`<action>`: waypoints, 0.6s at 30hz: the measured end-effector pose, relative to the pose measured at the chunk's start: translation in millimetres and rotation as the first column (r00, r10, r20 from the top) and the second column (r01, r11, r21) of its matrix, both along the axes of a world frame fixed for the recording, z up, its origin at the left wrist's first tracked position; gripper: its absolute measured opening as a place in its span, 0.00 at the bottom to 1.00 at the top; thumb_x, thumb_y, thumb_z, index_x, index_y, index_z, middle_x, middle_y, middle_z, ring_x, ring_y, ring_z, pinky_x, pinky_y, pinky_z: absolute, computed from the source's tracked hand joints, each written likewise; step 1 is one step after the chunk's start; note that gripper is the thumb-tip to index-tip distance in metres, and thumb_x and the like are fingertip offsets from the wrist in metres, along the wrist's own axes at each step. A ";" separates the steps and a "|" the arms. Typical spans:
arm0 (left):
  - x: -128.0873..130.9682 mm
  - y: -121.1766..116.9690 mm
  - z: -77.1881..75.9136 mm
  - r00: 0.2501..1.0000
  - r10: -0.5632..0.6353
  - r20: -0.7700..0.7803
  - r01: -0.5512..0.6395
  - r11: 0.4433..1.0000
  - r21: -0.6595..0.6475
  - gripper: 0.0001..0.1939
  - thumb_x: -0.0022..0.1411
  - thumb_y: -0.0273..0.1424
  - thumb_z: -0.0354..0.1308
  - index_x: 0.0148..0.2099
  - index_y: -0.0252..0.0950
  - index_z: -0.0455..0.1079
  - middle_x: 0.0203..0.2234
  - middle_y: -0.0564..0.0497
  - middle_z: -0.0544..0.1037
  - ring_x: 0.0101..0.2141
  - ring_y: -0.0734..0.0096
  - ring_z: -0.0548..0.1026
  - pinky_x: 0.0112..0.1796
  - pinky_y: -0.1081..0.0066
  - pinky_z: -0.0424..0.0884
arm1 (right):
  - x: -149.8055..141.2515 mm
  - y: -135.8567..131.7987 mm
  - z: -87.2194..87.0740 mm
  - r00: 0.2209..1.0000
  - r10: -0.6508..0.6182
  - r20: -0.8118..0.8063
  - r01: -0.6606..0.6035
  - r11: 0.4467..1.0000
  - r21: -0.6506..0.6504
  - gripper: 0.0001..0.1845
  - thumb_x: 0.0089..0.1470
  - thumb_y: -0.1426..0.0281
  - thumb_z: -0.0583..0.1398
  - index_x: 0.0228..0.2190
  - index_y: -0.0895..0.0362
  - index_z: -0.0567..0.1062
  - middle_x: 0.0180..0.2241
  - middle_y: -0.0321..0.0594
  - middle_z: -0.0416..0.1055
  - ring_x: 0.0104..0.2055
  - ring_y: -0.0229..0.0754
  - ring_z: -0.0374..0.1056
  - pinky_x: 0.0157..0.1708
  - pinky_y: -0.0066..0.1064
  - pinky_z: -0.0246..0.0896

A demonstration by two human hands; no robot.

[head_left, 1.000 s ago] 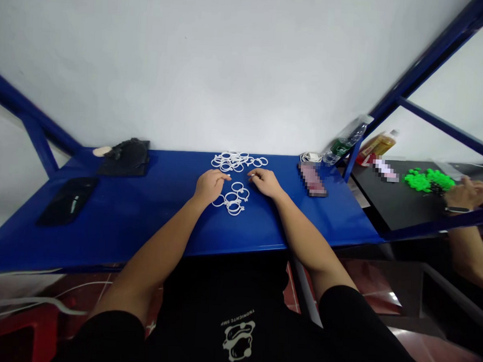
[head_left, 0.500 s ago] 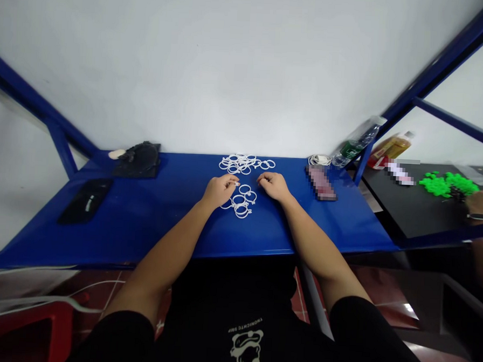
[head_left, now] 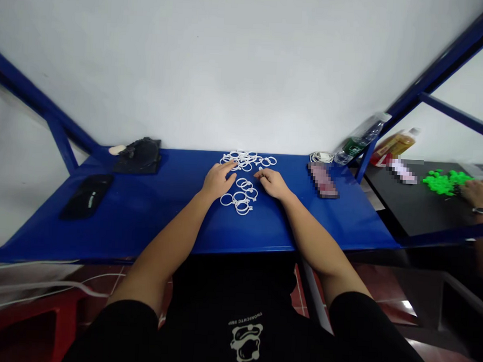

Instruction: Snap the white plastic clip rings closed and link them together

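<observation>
Several thin white rings with small clip-like ends lie in a far pile [head_left: 246,158] near the wall. A nearer group of the same rings [head_left: 240,198] lies between my forearms. My left hand [head_left: 218,181] reaches to the left edge of the far pile, fingers stretched out, thumb apart, fingertips at the rings. Right of the nearer group, my right hand [head_left: 271,183] has its fingers curled together. A small white bit shows by its fingertips; whether it is held is unclear.
On the blue table [head_left: 174,220] lie a black case [head_left: 87,197], a dark flat object [head_left: 139,157], a blurred-out phone [head_left: 323,180], a coiled white cable [head_left: 321,157] and a plastic bottle [head_left: 360,141]. At right, another person's hand [head_left: 481,193] touches green pieces [head_left: 446,182].
My left hand has moved forward to the far pile and its fingers have opened. One more ring lies at the top of the nearer group. My right hand has hardly moved.
</observation>
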State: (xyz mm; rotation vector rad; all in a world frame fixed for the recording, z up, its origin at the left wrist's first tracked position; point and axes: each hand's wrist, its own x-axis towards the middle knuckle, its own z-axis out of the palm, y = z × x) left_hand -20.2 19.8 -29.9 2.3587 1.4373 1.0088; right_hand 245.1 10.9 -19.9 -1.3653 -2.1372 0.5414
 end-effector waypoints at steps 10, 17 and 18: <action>-7.5 10.7 -17.2 0.993 0.091 -0.072 -0.094 0.995 -0.045 0.15 0.68 0.29 0.65 0.56 0.42 0.81 0.45 0.44 0.85 0.47 0.50 0.79 0.51 0.55 0.75 | -3.8 -3.7 4.5 0.991 0.023 -0.133 -0.028 0.999 -0.033 0.21 0.59 0.74 0.51 0.43 0.57 0.83 0.40 0.42 0.82 0.42 0.46 0.76 0.50 0.36 0.70; -8.7 11.6 -15.3 0.989 0.144 -0.029 -0.147 0.976 -0.159 0.10 0.69 0.29 0.67 0.52 0.41 0.79 0.43 0.45 0.82 0.46 0.53 0.80 0.49 0.59 0.74 | -12.6 -13.9 13.2 0.986 0.039 -0.163 -0.038 0.999 0.006 0.18 0.59 0.74 0.50 0.43 0.56 0.78 0.34 0.39 0.79 0.36 0.45 0.73 0.43 0.34 0.67; -8.8 11.3 -15.0 0.989 0.148 -0.027 -0.150 0.975 -0.161 0.12 0.69 0.28 0.66 0.53 0.41 0.78 0.43 0.45 0.82 0.47 0.53 0.80 0.49 0.59 0.74 | -12.6 -15.0 14.3 0.985 0.032 -0.170 -0.031 1.000 0.005 0.19 0.59 0.74 0.50 0.43 0.56 0.78 0.34 0.39 0.78 0.35 0.45 0.72 0.42 0.34 0.67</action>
